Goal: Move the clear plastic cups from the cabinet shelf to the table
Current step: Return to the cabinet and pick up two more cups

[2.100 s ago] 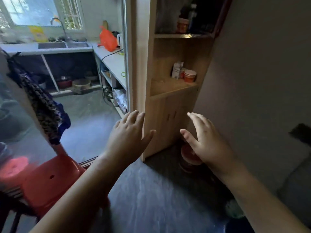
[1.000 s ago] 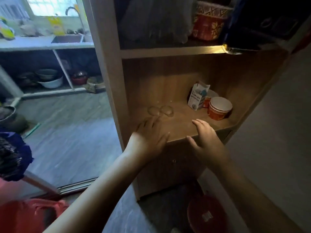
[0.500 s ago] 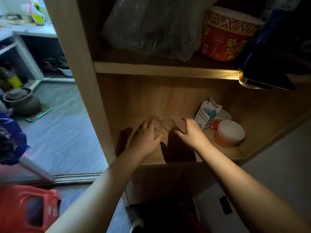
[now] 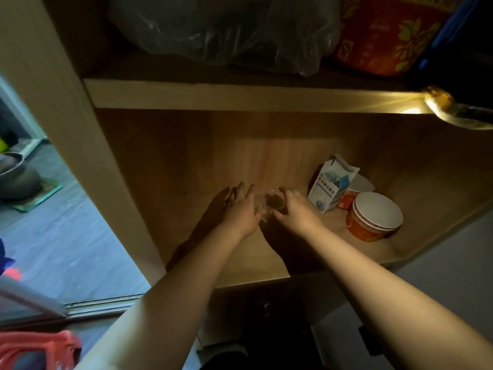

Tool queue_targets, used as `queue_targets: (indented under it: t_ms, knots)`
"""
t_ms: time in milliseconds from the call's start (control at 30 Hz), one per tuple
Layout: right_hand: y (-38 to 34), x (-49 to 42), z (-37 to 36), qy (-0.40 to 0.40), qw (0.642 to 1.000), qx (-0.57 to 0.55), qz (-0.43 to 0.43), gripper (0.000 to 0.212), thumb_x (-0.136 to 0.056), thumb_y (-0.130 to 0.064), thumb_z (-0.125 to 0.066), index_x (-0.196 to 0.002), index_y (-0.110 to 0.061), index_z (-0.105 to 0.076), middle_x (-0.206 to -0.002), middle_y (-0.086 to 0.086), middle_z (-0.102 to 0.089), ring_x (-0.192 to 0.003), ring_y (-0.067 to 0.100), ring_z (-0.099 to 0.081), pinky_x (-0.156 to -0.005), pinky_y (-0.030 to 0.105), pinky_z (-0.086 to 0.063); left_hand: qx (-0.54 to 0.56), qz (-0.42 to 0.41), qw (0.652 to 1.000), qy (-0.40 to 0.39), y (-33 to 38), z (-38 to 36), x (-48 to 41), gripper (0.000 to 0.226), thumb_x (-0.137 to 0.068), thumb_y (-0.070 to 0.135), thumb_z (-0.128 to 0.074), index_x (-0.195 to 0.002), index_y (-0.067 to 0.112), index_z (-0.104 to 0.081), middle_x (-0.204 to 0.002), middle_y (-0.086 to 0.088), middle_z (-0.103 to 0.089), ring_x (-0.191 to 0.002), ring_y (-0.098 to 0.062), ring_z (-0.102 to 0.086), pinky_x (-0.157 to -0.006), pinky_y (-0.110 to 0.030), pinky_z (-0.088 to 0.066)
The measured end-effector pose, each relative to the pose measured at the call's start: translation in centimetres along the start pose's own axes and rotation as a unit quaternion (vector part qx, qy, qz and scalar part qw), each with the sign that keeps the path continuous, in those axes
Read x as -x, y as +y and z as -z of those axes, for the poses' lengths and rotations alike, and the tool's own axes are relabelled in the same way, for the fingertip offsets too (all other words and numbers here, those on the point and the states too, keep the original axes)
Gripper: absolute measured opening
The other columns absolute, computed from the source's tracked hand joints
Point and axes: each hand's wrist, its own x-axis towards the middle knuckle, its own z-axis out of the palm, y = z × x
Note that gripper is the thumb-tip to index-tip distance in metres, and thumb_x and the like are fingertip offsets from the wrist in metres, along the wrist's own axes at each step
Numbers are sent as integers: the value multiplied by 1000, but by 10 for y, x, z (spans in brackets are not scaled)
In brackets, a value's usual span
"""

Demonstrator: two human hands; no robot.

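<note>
Two clear plastic cups stand side by side on the lower wooden cabinet shelf (image 4: 240, 265), faint in the dim light. The right cup (image 4: 274, 201) shows between my hands. The left cup (image 4: 259, 206) is mostly hidden by my fingers. My left hand (image 4: 238, 212) wraps the left cup from the left. My right hand (image 4: 297, 210) curls around the right cup, with fingers behind it and the thumb in front. Both cups still rest on the shelf.
A white-and-blue carton (image 4: 329, 186) and two orange lidded tubs (image 4: 373, 216) stand on the shelf's right side. On the upper shelf lie a plastic bag (image 4: 226, 28) and a red flowered container (image 4: 386, 33). The cabinet's side panel (image 4: 88, 156) rises at left, a red stool (image 4: 34, 351) below it.
I have moved up to the cabinet and leaned in. Both hands have gone from the shelf's front edge deeper in and closed around the two cups.
</note>
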Motion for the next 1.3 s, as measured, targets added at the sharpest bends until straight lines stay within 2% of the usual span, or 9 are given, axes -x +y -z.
queue_targets:
  t_ms: [167, 300, 433, 667, 933, 1100, 1233, 1300]
  knots:
    - [5, -10, -8, 7, 1000, -7, 5, 66, -84, -27, -63, -140, -10, -32, -142, 11, -39, -130, 24, -37, -104, 32, -32, 9, -6, 1000, -3, 1, -7, -9, 66, -92, 29, -47, -146, 25, -9, -158, -11, -1, -143, -32, 0, -114, -46, -12]
    - [6, -16, -10, -1, 1000, -5, 11, 65, -84, -25, -63, -139, -8, -33, -142, 13, -39, -131, 25, -35, -105, 29, -27, -5, -19, 1000, 16, 1, -7, -10, 61, -93, 25, -45, -145, 16, -15, -154, -14, -16, -140, -33, -15, -112, -43, -20]
    - [7, -18, -10, -3, 1000, -4, 18, 65, -83, -24, -64, -138, -9, -34, -140, 13, -41, -129, 26, -38, -104, 32, -30, -19, -19, 999, 27, 2, -4, -9, 61, -92, 25, -48, -144, 12, -19, -147, -13, -28, -134, -32, -28, -108, -41, -28]
    - [7, -2, 7, 5, 999, -20, 32, 69, -79, -23, -70, -137, -10, -37, -137, 13, -43, -128, 26, -39, -105, 34, -33, -7, 2, 999, 37, 7, 12, 9, 66, -88, 29, -55, -143, 11, -22, -146, -13, -31, -132, -30, -30, -107, -40, -30]
    - [1, 42, 35, 22, 995, -82, 58, 68, -77, -25, -71, -136, -15, -39, -132, 6, -44, -125, 21, -41, -103, 39, -40, 0, 7, 997, 72, 21, 34, 65, 71, -83, 30, -63, -142, 15, -25, -147, -8, -31, -134, -25, -30, -107, -39, -33]
    - [-11, 79, 40, 41, 988, -110, 97, 70, -75, -29, -72, -136, -16, -41, -122, 0, -42, -118, 15, -43, -100, 30, -40, 11, 8, 995, 95, 24, 45, 119, 72, -83, 36, -61, -142, 16, -25, -147, -8, -30, -130, -25, -35, -103, -41, -39]
    - [-22, 107, 37, 24, 981, -115, 154, 71, -73, -31, -73, -135, -11, -43, -114, -2, -38, -112, 17, -45, -99, 37, -44, -26, 7, 991, 128, 17, 50, 167, 71, -82, 38, -62, -141, 16, -27, -147, -7, -31, -132, -25, -33, -102, -43, -38]
    - [-30, 121, 35, 6, 977, -118, 177, 71, -72, -34, -73, -133, -11, -44, -115, 0, -40, -111, 16, -46, -96, 38, -45, -16, 6, 991, 134, 13, 52, 188, 72, -81, 37, -64, -140, 15, -30, -144, -8, -34, -131, -26, -34, -101, -39, -36]
